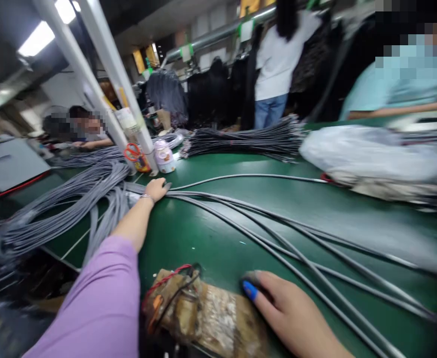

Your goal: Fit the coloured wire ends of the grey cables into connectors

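Observation:
My left hand (157, 190) reaches far out and is closed around a bundle of grey cables (241, 203) on the green table. The cable strands fan out from it toward the lower right. At the front, my right hand (293, 311) has its thumb and forefinger drawn together, dark coverings on the fingertips and blue on the thumb. Whatever is between those fingertips, if anything, I cannot make out. Just left of them sits a worn device wrapped in brown tape (214, 313), with red and black wires on top.
Coiled grey cables (72, 204) lie at the left. Behind them are white posts (117, 84), orange-handled scissors (132, 151) and a lilac container (164, 156). Black cables (244, 141) and a plastic-covered pile (375, 149) line the far side. Other people work around the table.

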Motion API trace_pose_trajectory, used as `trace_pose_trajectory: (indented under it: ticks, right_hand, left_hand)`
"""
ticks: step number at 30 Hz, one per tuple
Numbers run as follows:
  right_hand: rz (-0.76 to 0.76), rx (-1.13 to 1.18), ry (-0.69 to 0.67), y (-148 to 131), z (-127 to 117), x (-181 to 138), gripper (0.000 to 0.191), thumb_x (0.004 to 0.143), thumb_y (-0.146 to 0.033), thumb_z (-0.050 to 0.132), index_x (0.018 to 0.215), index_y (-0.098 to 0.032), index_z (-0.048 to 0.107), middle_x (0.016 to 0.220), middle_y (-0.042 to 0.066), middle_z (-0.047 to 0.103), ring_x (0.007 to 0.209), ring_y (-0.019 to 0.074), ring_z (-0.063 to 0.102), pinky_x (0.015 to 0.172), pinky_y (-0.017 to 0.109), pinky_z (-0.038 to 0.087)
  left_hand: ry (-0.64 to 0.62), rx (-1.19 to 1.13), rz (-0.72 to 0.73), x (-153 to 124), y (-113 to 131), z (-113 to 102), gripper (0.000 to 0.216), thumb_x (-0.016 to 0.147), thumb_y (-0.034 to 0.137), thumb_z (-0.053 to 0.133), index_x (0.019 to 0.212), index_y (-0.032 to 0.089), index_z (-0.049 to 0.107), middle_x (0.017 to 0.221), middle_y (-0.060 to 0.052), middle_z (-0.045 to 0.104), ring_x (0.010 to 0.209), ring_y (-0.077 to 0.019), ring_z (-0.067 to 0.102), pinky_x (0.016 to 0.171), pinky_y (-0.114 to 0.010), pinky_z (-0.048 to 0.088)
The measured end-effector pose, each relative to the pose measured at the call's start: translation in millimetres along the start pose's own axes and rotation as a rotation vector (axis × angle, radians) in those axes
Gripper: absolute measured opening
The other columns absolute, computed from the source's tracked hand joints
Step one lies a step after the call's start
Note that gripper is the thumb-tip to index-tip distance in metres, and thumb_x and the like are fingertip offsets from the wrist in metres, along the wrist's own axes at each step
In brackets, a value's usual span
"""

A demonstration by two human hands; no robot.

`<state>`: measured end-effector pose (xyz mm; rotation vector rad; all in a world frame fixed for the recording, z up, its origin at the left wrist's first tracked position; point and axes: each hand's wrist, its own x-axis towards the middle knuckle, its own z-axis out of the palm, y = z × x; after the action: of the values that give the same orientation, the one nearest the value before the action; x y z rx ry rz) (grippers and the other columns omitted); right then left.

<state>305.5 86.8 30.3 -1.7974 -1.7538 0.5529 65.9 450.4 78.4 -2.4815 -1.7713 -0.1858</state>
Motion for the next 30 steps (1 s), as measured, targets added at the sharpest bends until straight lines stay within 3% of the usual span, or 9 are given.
trace_pose_trajectory:
  ticks: [3,4,7,9,12,14,18,23,30]
  right_hand:
    - [0.010,0.025,-0.049,-15.0,-11.0,0.2,0.023,0.084,-0.025,0.047,0.083,-0.022,0.069,0.083,0.005,0.070,0.075,0.0184,0.062,0.066,0.026,0.042]
    - [0.012,0.027,-0.052,-16.9,-13.4,0.3,0.021,0.083,-0.023,0.048,0.083,-0.022,0.069,0.082,0.004,0.070,0.074,0.0180,0.061,0.065,0.026,0.040]
    - [-0.007,0.036,-0.019,-17.7,-16.8,0.0,0.017,0.082,-0.023,0.053,0.083,-0.020,0.069,0.081,0.004,0.069,0.074,0.0174,0.059,0.064,0.026,0.036]
    - [-0.012,0.070,-0.001,-16.9,-16.0,-0.3,0.016,0.081,-0.023,0.054,0.082,-0.019,0.069,0.077,0.003,0.068,0.070,0.0161,0.057,0.060,0.025,0.033]
    - [-0.013,0.153,0.025,-14.9,-13.4,0.4,0.016,0.082,-0.025,0.054,0.080,-0.019,0.069,0.070,0.001,0.065,0.063,0.0139,0.052,0.057,0.024,0.031]
    - [-0.027,0.190,0.042,-13.1,-12.5,1.3,0.016,0.082,-0.025,0.054,0.075,-0.018,0.067,0.066,0.000,0.062,0.059,0.0126,0.048,0.055,0.024,0.030]
    - [-0.036,0.229,0.066,-10.9,-14.5,2.3,0.017,0.081,-0.021,0.055,0.067,-0.016,0.062,0.061,-0.001,0.057,0.056,0.0115,0.042,0.054,0.024,0.029]
    - [-0.061,0.203,0.052,-13.4,-17.0,1.0,0.021,0.081,-0.023,0.056,0.062,-0.016,0.061,0.057,-0.002,0.052,0.053,0.0106,0.039,0.052,0.024,0.026]
    - [-0.094,0.170,0.019,-10.2,-15.2,2.4,0.025,0.079,-0.026,0.057,0.056,-0.016,0.055,0.052,-0.004,0.047,0.051,0.0098,0.036,0.049,0.024,0.023]
  left_hand:
    - [-0.065,-0.060,0.170,-24.0,31.2,-1.9,0.039,0.088,0.055,0.035,0.081,0.022,0.055,0.083,-0.006,0.065,0.081,-0.0217,0.058,0.070,-0.029,0.039]
    - [-0.124,-0.122,0.285,-33.1,44.3,-2.3,0.040,0.088,0.057,0.035,0.080,0.023,0.054,0.080,-0.004,0.064,0.076,-0.0198,0.057,0.066,-0.028,0.038]
    - [-0.299,-0.261,0.588,-68.2,88.8,-7.5,0.038,0.082,0.060,0.044,0.087,0.023,0.053,0.076,0.000,0.062,0.069,-0.0168,0.056,0.062,-0.025,0.037]
    - [-0.368,-0.221,0.731,-95.3,120.2,-14.4,0.040,0.078,0.061,0.050,0.091,0.023,0.052,0.073,0.001,0.061,0.062,-0.0162,0.054,0.058,-0.026,0.035]
    - [-0.262,-0.119,0.943,-128.9,164.9,-25.3,0.041,0.075,0.056,0.056,0.096,0.021,0.055,0.086,-0.004,0.064,0.073,-0.0198,0.058,0.064,-0.028,0.038]
    - [-0.245,-0.082,1.068,-142.4,189.3,-30.7,0.037,0.075,0.044,0.056,0.104,0.021,0.056,0.094,-0.006,0.064,0.084,-0.0219,0.060,0.071,-0.028,0.040]
    - [-0.389,-0.030,1.072,-154.3,216.8,-37.9,0.050,0.073,0.042,0.057,0.117,0.020,0.051,0.089,-0.006,0.066,0.077,-0.0226,0.063,0.063,-0.028,0.041]
    - [-0.356,0.143,1.045,-165.7,220.6,-46.1,0.060,0.073,0.037,0.054,0.128,0.016,0.045,0.087,-0.010,0.068,0.081,-0.0286,0.066,0.064,-0.032,0.044]
    - [-0.240,0.279,0.903,-186.7,214.3,-49.2,0.034,0.074,0.036,0.053,0.101,0.016,0.057,0.082,-0.014,0.068,0.078,-0.0324,0.067,0.064,-0.037,0.048]
